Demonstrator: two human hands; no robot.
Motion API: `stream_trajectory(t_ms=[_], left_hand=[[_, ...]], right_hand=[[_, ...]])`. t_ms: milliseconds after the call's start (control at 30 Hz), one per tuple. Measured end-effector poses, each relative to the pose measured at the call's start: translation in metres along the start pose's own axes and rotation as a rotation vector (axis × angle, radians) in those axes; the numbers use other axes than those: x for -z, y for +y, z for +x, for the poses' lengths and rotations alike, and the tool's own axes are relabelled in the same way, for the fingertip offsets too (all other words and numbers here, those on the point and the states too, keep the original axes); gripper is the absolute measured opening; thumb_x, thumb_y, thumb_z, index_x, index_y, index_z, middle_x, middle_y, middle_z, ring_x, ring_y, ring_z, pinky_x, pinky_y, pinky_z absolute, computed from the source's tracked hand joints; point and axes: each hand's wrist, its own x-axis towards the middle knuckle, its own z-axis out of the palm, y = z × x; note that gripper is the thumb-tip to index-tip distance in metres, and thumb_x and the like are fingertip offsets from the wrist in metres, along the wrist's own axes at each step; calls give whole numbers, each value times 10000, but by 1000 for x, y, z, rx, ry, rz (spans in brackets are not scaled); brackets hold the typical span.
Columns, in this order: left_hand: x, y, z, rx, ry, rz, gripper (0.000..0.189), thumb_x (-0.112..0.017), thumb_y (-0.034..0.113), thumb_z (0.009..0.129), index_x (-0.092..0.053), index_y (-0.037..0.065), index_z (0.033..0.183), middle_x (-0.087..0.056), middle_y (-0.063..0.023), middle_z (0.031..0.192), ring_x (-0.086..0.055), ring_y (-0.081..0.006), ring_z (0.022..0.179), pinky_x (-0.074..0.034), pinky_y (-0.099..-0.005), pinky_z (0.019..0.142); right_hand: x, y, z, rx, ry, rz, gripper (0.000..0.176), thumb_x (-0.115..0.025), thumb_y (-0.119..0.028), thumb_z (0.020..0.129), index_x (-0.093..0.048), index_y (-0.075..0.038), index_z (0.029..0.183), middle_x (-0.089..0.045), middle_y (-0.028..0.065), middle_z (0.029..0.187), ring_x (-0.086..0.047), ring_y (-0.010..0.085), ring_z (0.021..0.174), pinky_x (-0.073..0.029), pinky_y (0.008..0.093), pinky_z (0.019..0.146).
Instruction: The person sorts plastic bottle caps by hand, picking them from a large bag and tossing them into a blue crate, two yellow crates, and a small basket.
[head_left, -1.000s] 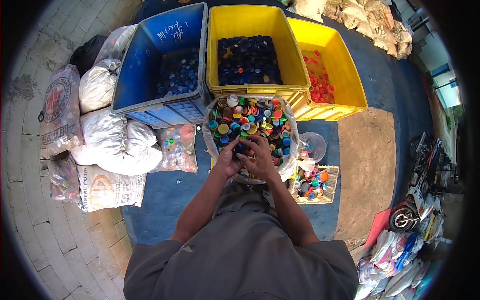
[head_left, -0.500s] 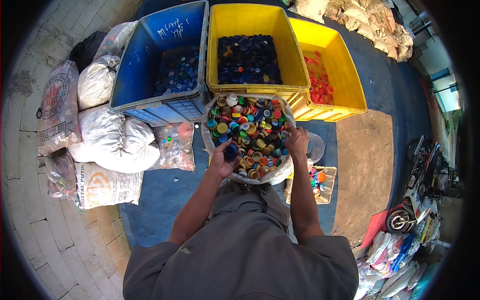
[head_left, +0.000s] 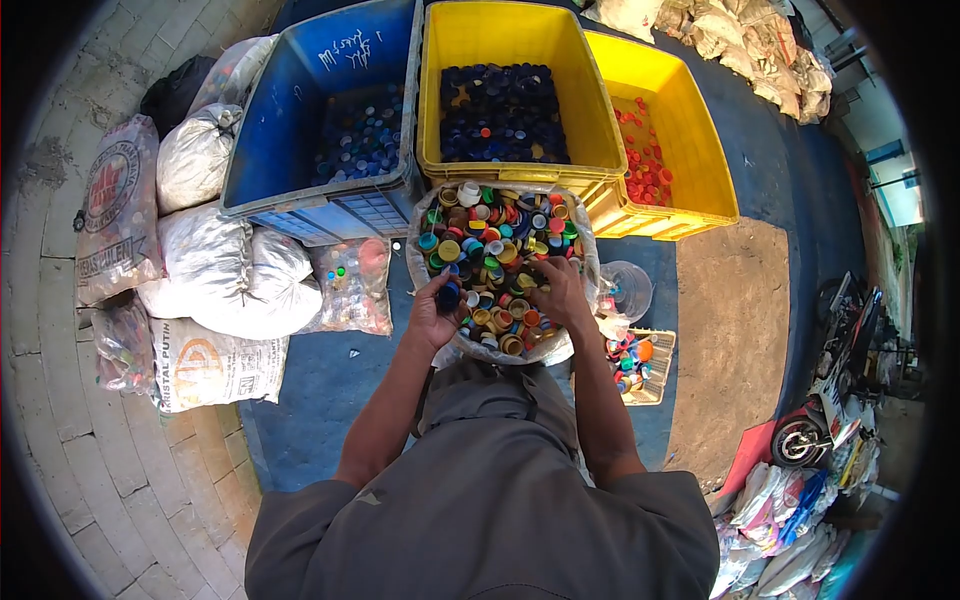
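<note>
A sack-lined round container [head_left: 590, 225] full of mixed plastic bottle caps [head_left: 500, 245] stands in front of me. At its left edge, my left hand [head_left: 436, 312] is closed around a dark blue bottle cap [head_left: 448, 295]. My right hand [head_left: 562, 290] reaches over the heap from the right, its fingers bent down among the caps; whether they grip one is hidden. Beyond the container stand a blue crate [head_left: 330, 205] with blue caps, a yellow crate [head_left: 520, 172] with dark blue caps and one red one, and another yellow crate [head_left: 690, 215] with red caps.
White sacks [head_left: 200, 260] and a clear bag of caps [head_left: 350, 285] lie at the left. To the right are a clear round tub [head_left: 630, 290], a small basket [head_left: 655, 375] of caps and a brown board [head_left: 730, 330]. A motorcycle [head_left: 815, 420] stands farther right.
My right hand has moved left, from the container's right rim to over the middle of the caps. My left hand still holds the dark blue cap and has shifted slightly left.
</note>
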Motion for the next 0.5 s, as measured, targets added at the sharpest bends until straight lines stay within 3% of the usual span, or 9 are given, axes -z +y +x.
stream_trajectory(t_ms=[267, 400, 500], left_hand=[[1, 4, 0, -61, -3, -43, 318, -612, 421, 906, -600, 105, 943, -624, -19, 849, -642, -168, 731, -558, -268, 521], [1, 5, 1, -91, -35, -75, 293, -626, 391, 905, -608, 99, 927, -628, -22, 852, -645, -163, 734, -574, -278, 554], [5, 7, 2, -72, -61, -111, 267, -639, 366, 902, -614, 99, 906, -631, -21, 847, -648, -153, 736, -581, -282, 579]], right_hand=[[-24, -26, 12, 91, 1, -39, 470, -758, -207, 700, -635, -210, 1154, -513, 130, 1238, -439, 329, 1197, -338, 500, 949], [-37, -47, 20, 257, -13, -182, 445, -756, -209, 710, -647, -218, 1142, -445, 129, 1337, -383, 339, 1267, -326, 533, 979], [-43, -52, 24, 231, -14, -209, 421, -743, -249, 714, -652, -241, 1125, -405, 125, 1380, -325, 341, 1321, -305, 580, 975]])
